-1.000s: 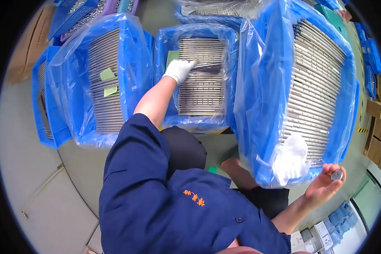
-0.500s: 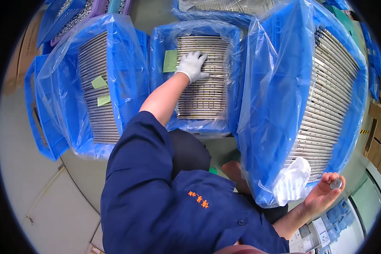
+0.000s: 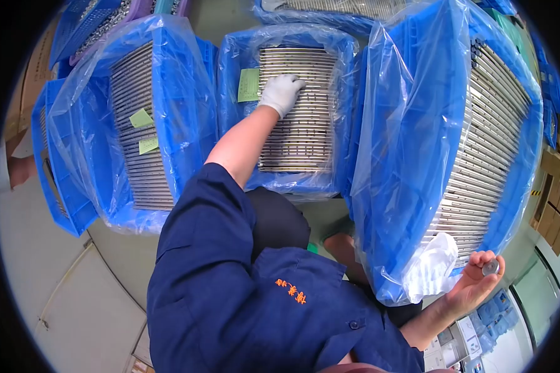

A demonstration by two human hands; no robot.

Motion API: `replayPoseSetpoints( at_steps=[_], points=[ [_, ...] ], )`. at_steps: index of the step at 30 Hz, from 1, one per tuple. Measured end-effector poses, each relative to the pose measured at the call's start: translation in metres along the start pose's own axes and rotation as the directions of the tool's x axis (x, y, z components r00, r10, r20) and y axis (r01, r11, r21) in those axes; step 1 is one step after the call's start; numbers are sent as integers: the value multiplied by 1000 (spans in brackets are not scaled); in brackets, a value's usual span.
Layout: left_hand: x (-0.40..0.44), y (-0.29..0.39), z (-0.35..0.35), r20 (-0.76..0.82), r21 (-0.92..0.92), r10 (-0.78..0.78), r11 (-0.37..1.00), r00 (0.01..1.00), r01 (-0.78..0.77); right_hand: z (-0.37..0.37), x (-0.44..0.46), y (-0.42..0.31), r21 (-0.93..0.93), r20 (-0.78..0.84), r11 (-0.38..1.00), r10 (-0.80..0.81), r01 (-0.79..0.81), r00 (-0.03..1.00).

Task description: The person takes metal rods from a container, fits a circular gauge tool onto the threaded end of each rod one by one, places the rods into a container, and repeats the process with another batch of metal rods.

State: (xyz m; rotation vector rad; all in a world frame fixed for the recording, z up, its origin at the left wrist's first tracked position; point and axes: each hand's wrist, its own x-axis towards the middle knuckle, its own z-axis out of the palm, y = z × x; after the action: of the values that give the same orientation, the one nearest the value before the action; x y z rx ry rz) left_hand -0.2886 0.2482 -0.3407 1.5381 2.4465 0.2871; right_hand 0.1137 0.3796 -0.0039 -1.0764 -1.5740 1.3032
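Observation:
My left hand (image 3: 282, 94), in a white glove, rests on the metal rods (image 3: 295, 140) stacked in the middle blue crate (image 3: 227, 118). Its fingers are curled and drawn together at one of the rods; the fingertips are partly hidden. At the lower right my bare right hand (image 3: 473, 287) pinches a small round metal piece (image 3: 490, 267) with a dark spot at its centre. Just left of that hand, a white glove (image 3: 430, 267) lies over the near edge of the right crate.
The large right crate (image 3: 395, 143), lined with clear plastic, holds many rods (image 3: 479, 161). A left crate (image 3: 174, 112) holds more rods with green paper slips (image 3: 141, 118) on them. Another green slip (image 3: 249, 85) lies in the middle crate. Baskets (image 3: 87, 28) of small metal parts stand at the far left.
My left hand's fingers have gone from spread over the rods to curled together. My right hand keeps the round metal piece. Part of another person has appeared at the left edge.

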Motion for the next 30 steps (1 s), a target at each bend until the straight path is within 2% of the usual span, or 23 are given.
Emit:
replayPoseSetpoints(
  at_steps=[2,4,7,10,12,14,15,16,17,18,19,21,24,26,27,28,30],
  points=[
    [14,-11,12,-24,15,39,999,999,-38,-1,-1,0,-5,9,1000,3,-3,1000],
    [24,-9,7,-89,20,-23,999,996,25,-4,0,1,-3,32,1000,2,-2,999],
    [23,9,-5,-38,-97,-273,958,961,269,0,-1,-2,-2,4,1000,-4,5,1000],
    [-11,20,13,-291,-219,-469,881,834,419,-6,0,-1,44,-6,999,-19,19,1000],
    [-31,20,19,-181,-232,-613,786,769,572,-16,3,4,136,61,991,1,-9,998],
    [-34,5,37,-172,-192,-761,649,626,736,-19,1,2,173,61,985,10,-21,998],
    [-36,-8,34,60,-336,-791,558,609,759,-17,0,0,170,31,985,17,-22,999],
    [-31,-23,30,309,-449,-733,450,606,772,-14,-2,-1,134,3,991,11,-11,1000],
    [-27,-19,20,412,-578,-685,314,601,753,-12,-4,-4,105,-55,994,38,-32,998],
    [-26,-2,12,391,-725,-713,151,582,672,-8,-4,-6,120,-47,993,17,-11,999],
    [-25,-6,22,221,-773,-679,316,701,550,-2,-5,-10,98,-63,995,9,-3,998],
    [-26,-42,73,80,-573,-647,593,758,566,-1,-6,-16,192,-38,981,0,7,999],
    [-30,-57,67,225,-661,-573,505,788,555,-9,-7,-25,260,-68,963,-53,69,996],
    [-25,-31,11,213,-513,-590,611,779,603,-18,-14,-31,302,-104,951,-42,72,994],
    [-15,-26,-11,21,-675,-563,601,826,427,-21,-17,-31,333,-117,940,-33,70,993],
    [-3,-18,-34,-176,-785,-540,582,823,213,-23,-20,-32,374,-98,926,-17,52,995],
    [20,76,-164,-373,-822,-453,567,810,-62,-29,-27,-36,445,-43,895,23,-1,999]
  ],
)
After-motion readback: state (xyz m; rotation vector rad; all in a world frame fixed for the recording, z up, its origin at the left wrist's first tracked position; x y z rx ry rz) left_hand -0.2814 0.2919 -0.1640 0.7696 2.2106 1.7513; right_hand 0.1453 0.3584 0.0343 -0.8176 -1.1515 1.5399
